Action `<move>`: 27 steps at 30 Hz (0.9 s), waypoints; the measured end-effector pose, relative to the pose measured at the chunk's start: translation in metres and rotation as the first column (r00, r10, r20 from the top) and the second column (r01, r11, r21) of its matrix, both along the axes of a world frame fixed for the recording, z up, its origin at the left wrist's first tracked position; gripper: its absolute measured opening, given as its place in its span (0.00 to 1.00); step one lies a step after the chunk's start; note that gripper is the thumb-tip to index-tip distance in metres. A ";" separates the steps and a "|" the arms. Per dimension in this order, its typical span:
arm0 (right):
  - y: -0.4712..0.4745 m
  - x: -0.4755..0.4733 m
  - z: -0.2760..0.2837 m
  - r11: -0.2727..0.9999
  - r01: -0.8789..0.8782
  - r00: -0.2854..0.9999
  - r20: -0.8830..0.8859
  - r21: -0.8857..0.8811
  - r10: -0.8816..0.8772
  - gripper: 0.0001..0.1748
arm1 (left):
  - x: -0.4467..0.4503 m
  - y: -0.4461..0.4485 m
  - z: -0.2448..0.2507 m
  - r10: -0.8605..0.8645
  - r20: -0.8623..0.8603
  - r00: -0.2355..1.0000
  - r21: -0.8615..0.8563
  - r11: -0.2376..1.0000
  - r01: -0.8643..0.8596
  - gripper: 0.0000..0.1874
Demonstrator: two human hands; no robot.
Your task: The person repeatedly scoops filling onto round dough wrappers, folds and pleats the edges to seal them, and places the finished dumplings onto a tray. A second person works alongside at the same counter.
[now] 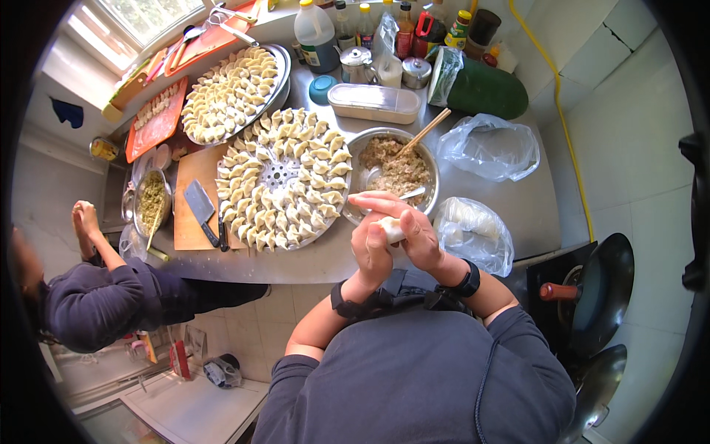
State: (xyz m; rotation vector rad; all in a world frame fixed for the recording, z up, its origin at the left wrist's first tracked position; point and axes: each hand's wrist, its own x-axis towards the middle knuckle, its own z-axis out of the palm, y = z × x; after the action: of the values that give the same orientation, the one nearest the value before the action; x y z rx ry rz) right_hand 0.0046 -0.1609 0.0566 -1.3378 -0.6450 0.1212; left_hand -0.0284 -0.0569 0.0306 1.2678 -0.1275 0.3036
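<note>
Between my left hand and my right hand is a white dumpling, with the fingers of both hands around it. Just beyond my hands stands a metal bowl of minced filling, with wooden chopsticks and a spoon in it. To its left, a round perforated metal tray bears rings of folded dumplings. Behind that, a second round tray is covered with dumplings. A clear plastic bag with pale dough lies right of my hands.
A cleaver and a knife lie by a wooden board. At left a co-worker stands near a bowl of green filling. Bottles, a lidded box and a winter melon line the back. Woks stand at right.
</note>
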 end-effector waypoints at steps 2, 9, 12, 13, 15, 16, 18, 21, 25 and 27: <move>-0.005 0.006 -0.003 0.988 0.110 0.981 0.172 -0.105 -0.090 0.31 | 0.000 0.003 -0.003 -0.042 -0.079 0.996 0.018 0.999 0.044 0.22; -0.015 0.026 -0.014 0.910 0.299 0.853 0.507 -0.288 -0.120 0.18 | 0.011 0.017 -0.010 -0.320 -0.277 0.906 -0.200 0.942 0.271 0.16; -0.011 0.020 -0.017 0.989 0.135 0.989 0.066 -0.064 -0.131 0.21 | 0.015 0.018 -0.014 -0.400 -0.205 0.893 -0.079 0.916 0.393 0.15; -0.010 0.018 -0.018 0.993 0.108 0.993 0.061 -0.042 -0.105 0.21 | 0.014 0.015 -0.016 -0.387 -0.135 0.912 -0.072 0.922 0.380 0.14; -0.010 0.017 -0.021 0.999 0.033 0.997 0.067 0.000 -0.033 0.22 | 0.012 0.011 -0.021 -0.402 -0.252 0.880 -0.312 0.895 0.319 0.13; -0.009 0.016 -0.023 0.995 0.082 0.982 0.175 -0.056 -0.071 0.21 | 0.013 0.010 -0.025 -0.318 -0.212 0.924 -0.131 0.946 0.296 0.14; -0.006 0.017 -0.029 0.987 0.140 0.940 0.324 -0.080 -0.107 0.19 | 0.016 0.009 -0.031 -0.242 -0.036 0.970 0.084 0.966 0.244 0.14; 0.000 0.018 -0.043 0.969 0.161 0.975 0.184 -0.188 -0.126 0.20 | 0.023 0.016 -0.039 -0.231 -0.321 0.919 -0.009 0.971 0.241 0.14; 0.003 0.027 -0.060 0.936 -0.011 0.715 -0.652 0.351 0.253 0.27 | 0.035 0.027 -0.045 -0.453 -0.380 0.806 -0.550 0.812 0.197 0.25; 0.003 0.028 -0.064 0.992 -0.018 0.833 -0.547 0.121 0.082 0.24 | 0.037 0.027 -0.047 -0.467 -0.395 0.791 -0.551 0.810 0.202 0.28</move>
State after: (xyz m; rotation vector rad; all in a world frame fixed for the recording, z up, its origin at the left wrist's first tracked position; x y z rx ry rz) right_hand 0.0322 -0.1578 -0.0075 -1.1021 -0.1869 0.4914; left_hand 0.0090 -0.0297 -0.0168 0.7591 0.1732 -0.3269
